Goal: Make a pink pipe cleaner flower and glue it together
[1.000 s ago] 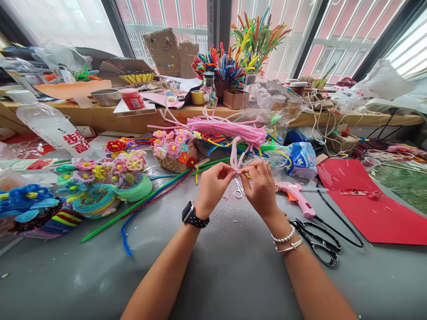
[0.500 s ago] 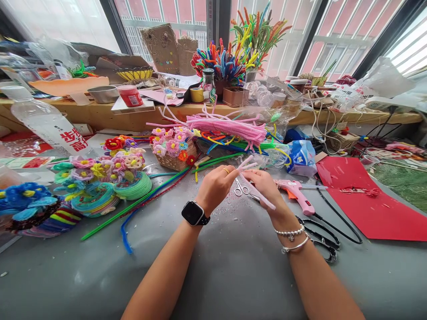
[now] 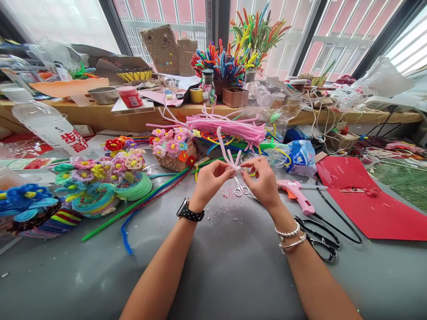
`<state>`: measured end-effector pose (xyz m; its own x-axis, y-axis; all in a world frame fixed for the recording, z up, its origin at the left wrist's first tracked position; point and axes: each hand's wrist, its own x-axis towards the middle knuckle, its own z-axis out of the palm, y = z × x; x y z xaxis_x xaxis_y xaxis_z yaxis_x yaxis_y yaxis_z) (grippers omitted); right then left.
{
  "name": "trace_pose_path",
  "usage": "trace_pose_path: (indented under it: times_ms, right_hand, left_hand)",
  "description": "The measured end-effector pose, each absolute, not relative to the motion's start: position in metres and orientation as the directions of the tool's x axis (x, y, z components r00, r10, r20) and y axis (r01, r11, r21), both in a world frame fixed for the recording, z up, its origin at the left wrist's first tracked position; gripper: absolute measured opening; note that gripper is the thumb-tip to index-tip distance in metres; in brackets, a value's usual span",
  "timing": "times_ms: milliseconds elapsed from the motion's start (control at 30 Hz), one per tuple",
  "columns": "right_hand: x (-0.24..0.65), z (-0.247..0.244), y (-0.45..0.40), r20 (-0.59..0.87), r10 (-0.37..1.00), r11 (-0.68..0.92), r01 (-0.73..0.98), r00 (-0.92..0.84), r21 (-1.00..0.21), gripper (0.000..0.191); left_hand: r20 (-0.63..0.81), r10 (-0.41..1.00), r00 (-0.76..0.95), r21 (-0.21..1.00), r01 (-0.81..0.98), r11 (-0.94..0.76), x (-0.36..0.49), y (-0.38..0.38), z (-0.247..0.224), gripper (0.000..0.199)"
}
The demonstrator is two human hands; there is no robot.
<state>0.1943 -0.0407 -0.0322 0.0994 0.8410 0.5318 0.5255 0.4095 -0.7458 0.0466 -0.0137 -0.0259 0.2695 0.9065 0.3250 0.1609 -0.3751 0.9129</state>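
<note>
Pale pink pipe cleaners [image 3: 223, 144] fan upward from a joined point between my two hands. My left hand [image 3: 210, 181] pinches them at that point with thumb and forefinger. From the other side, my right hand [image 3: 263, 180] grips the same joint between bent fingers, its fingertips partly hiding it. Just below the hands, small scissors [image 3: 240, 191] with white handles lie on the grey table. Behind them is a thick bundle of pink pipe cleaners [image 3: 227, 128].
Right of my hands lie a pink glue gun [image 3: 300, 198], black-handled scissors [image 3: 322, 240] and a red sheet [image 3: 373, 200]. To the left are a flower basket [image 3: 175, 153], a green coiled pot [image 3: 133, 189] and green pipe cleaners [image 3: 133, 206]. A water bottle [image 3: 50, 126] leans behind.
The pink pipe cleaners have turned from lying slantwise across my right palm to pointing upward. My left wrist has rotated, and the fingers of both hands now meet at the joint.
</note>
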Motion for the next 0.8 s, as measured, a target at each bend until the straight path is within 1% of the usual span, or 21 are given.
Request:
trace_pose_path:
  times_ms: [33,67,133,200,300,400,467,533,567,633,667,733,800]
  right_hand:
    - [0.194,-0.032,-0.041,0.628,0.777,0.468,0.629,0.041,-0.621,0.016]
    - [0.195,-0.033,-0.041,0.685,0.728,0.504,0.694,-0.021,-0.515,0.018]
    - [0.195,-0.034,-0.041,0.727,0.677,0.535,0.757,-0.117,-0.377,0.019]
    - [0.196,-0.035,-0.042,0.731,0.663,0.53,0.791,-0.161,-0.307,0.018]
    - [0.197,-0.035,-0.042,0.734,0.65,0.52,0.82,-0.197,-0.241,0.018]
    - [0.197,-0.035,-0.043,0.737,0.638,0.509,0.84,-0.223,-0.187,0.02]
    - [0.196,-0.035,-0.044,0.734,0.64,0.494,0.853,-0.226,-0.169,0.02]
    - [0.193,-0.037,-0.043,0.734,0.647,0.477,0.861,-0.209,-0.176,0.019]
    - [0.191,-0.038,-0.043,0.734,0.653,0.466,0.863,-0.188,-0.194,0.018]
    - [0.187,-0.04,-0.042,0.734,0.669,0.449,0.852,-0.12,-0.27,0.017]
    - [0.186,-0.042,-0.041,0.728,0.682,0.44,0.836,-0.074,-0.328,0.016]
    - [0.183,-0.043,-0.039,0.685,0.727,0.407,0.771,0.051,-0.489,0.014]
    - [0.183,-0.043,-0.038,0.565,0.806,0.349,0.63,0.176,-0.694,0.014]
  left_hand:
    - [0.268,0.919,0.29,0.942,0.123,-0.314,0.046,-0.014,-0.025,0.02]
    - [0.225,0.925,0.305,0.959,0.098,-0.265,0.046,-0.014,-0.024,0.02]
    - [0.178,0.932,0.315,0.974,0.077,-0.212,0.046,-0.015,-0.022,0.021]
    - [0.169,0.935,0.312,0.977,0.074,-0.201,0.047,-0.015,-0.022,0.022]
    - [0.182,0.932,0.314,0.969,0.101,-0.224,0.046,-0.014,-0.024,0.022]
    - [0.213,0.922,0.323,0.951,0.147,-0.271,0.045,-0.012,-0.027,0.02]
    - [0.257,0.911,0.324,0.922,0.199,-0.331,0.045,-0.012,-0.028,0.019]
    - [0.332,0.888,0.317,0.862,0.281,-0.423,0.045,-0.013,-0.029,0.017]
    - [0.383,0.87,0.311,0.813,0.333,-0.477,0.045,-0.014,-0.029,0.015]
    - [0.497,0.811,0.308,0.674,0.451,-0.585,0.047,-0.016,-0.029,0.01]
    - [0.551,0.771,0.319,0.587,0.509,-0.629,0.047,-0.017,-0.029,0.01]
    - [0.628,0.681,0.376,0.403,0.592,-0.698,0.049,-0.019,-0.029,0.013]
    - [0.66,0.602,0.449,0.27,0.605,-0.749,0.049,-0.02,-0.029,0.017]
